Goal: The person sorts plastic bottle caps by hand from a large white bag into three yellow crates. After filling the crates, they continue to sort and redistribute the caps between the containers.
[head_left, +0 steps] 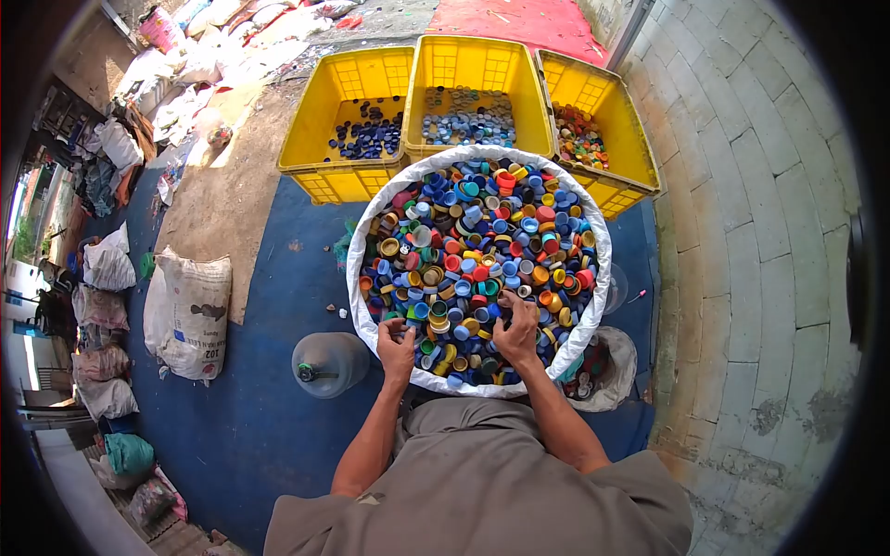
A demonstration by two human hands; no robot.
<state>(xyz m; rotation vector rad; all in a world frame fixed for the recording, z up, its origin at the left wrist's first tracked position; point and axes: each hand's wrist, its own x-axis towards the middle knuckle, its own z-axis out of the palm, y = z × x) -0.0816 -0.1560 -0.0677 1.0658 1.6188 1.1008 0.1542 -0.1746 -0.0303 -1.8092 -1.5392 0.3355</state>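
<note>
A large round sack with a white rolled rim (362, 320) stands in front of me, heaped with bottle caps (482, 246) in blue, red, yellow, orange, green and white. My left hand (396, 347) is at the near left of the heap, just inside the rim. Its fingers are bent, with thumb and forefinger apart near a green cap (417, 312). Over the near right part of the heap, my right hand (517, 332) points its spread fingers down among the caps. No cap shows clearly in either hand, and some fingertips are partly hidden.
Behind the sack stand a left yellow crate (306, 125) with dark blue caps, a middle one (482, 60) with light blue caps, and a right one (640, 139) with orange and mixed caps. A clear jug (338, 364), stuffed sack (190, 315) and smaller bag (619, 366) surround me. A block wall (742, 232) rises at right.
</note>
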